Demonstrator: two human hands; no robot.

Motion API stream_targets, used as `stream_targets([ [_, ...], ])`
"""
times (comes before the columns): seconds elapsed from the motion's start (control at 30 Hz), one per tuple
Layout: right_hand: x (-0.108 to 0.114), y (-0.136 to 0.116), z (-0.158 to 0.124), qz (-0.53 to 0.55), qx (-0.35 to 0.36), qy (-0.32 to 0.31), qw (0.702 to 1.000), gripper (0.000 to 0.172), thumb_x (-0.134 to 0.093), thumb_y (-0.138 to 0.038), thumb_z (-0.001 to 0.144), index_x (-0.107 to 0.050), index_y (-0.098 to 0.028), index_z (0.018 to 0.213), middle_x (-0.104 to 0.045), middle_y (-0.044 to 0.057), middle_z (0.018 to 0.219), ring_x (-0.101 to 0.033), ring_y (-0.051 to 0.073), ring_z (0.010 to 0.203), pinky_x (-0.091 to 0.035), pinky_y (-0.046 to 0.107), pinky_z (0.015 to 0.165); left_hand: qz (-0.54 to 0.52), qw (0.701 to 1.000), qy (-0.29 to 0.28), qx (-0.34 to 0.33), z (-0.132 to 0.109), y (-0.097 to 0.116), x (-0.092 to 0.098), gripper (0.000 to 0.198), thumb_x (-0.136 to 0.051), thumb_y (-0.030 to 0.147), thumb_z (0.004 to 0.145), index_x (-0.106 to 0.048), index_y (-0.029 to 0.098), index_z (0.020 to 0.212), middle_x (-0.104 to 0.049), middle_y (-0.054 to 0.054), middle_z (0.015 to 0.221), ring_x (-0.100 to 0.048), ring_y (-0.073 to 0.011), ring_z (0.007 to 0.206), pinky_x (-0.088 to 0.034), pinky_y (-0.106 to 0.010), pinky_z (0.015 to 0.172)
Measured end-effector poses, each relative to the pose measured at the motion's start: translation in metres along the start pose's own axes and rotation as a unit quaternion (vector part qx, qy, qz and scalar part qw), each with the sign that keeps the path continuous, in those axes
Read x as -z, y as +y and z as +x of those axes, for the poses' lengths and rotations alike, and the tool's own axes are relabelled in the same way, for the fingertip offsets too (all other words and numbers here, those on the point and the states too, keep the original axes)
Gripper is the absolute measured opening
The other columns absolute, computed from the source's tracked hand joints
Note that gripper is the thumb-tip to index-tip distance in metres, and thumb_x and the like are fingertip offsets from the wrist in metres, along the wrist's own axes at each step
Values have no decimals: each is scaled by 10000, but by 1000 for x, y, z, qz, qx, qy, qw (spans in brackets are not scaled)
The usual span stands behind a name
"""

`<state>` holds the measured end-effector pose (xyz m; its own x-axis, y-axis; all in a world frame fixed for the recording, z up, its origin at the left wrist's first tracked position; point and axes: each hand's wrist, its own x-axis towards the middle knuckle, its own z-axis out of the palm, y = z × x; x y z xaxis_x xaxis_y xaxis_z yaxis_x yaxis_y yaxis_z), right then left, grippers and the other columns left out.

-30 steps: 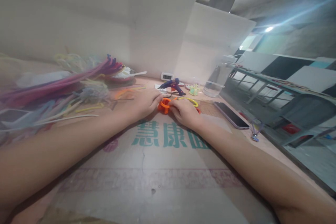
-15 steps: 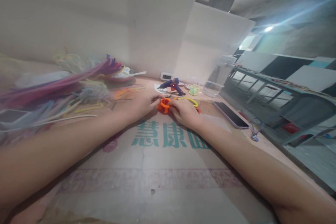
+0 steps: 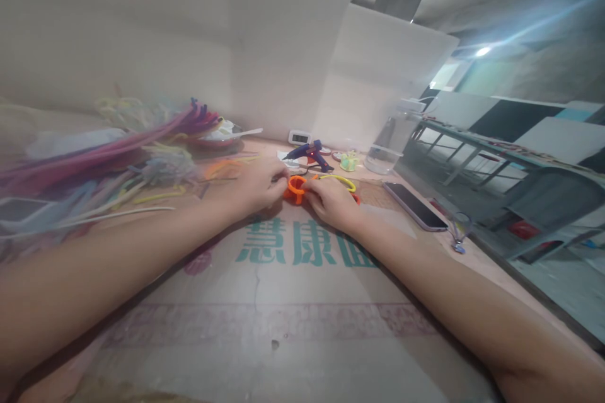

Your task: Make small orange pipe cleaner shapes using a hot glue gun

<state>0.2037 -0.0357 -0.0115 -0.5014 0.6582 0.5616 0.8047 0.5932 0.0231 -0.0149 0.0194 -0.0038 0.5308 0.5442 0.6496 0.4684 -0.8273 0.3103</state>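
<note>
Between my two hands is a small orange ring-shaped piece (image 3: 297, 187), which looks like bent pipe cleaner. My left hand (image 3: 267, 184) has its fingers pinched at the left side of the piece. On the other side, my right hand (image 3: 331, 201) grips it between thumb and fingers. Just behind the right hand lies a yellow pipe cleaner loop (image 3: 348, 182), and a bit of red (image 3: 357, 199) shows beside that hand. Farther back rests a dark blue glue gun (image 3: 307, 151) with a small red light.
Bundles of pink pipe cleaners (image 3: 142, 141) and other coloured ones fill the left. A white digital clock (image 3: 299, 137), a yellow-green craft piece (image 3: 348, 162) and a clear plastic container (image 3: 384, 158) stand at the back. To the right lie a phone (image 3: 416, 206) and keyring (image 3: 458, 245).
My left fingers have curled in slightly and dropped a little at the orange piece's left side. My right hand has stayed almost still.
</note>
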Motion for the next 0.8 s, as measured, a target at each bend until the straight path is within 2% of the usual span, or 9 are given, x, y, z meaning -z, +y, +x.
stream_targets([
  [0.13,-1,1,0,1,-1,-1,1000,215,-483,-177,965,-698,-169,979,-742,94,891,-622,233,800,-406,343,773,5,1000,-2,5,1,0,1,227,-432,182,789,-402,221,568,-547,-44,639,-512,-212,665,-387,-360,635],
  [0.23,0,0,0,2,-2,-2,1000,213,-484,-179,968,-697,-175,980,-743,92,897,-622,231,803,-405,343,775,9,1000,2,15,0,-3,0,239,-422,198,799,-345,231,575,-506,-37,611,-480,-209,629,-347,-365,597],
  [0.4,1,-2,0,1,-6,-5,1000,207,-489,-186,974,-696,-181,970,-744,89,898,-626,231,806,-407,343,775,16,999,21,34,-2,-8,-4,168,-412,220,874,-460,222,714,-555,-39,712,-525,-220,696,-365,-359,622],
  [0.63,0,0,0,-8,-1,4,1000,213,-481,-176,969,-693,-171,983,-750,100,921,-638,238,832,-420,349,798,32,999,-1,28,0,-5,-5,328,-381,340,995,-541,202,744,-592,-61,739,-546,-231,727,-393,-370,663],
  [0.73,-1,1,0,-16,-12,12,1000,211,-478,-184,974,-688,-167,992,-747,105,930,-640,244,857,-425,355,825,17,1000,-6,9,-1,-5,-5,295,-416,349,998,-629,181,882,-660,-76,866,-595,-239,835,-451,-380,753],
  [0.8,0,1,0,-18,-19,11,1000,207,-480,-187,980,-685,-170,996,-743,102,928,-639,244,869,-426,355,840,1,1000,-9,-28,-2,-5,-5,249,-476,332,977,-669,178,1010,-679,-88,1000,-612,-247,958,-477,-394,852],
])
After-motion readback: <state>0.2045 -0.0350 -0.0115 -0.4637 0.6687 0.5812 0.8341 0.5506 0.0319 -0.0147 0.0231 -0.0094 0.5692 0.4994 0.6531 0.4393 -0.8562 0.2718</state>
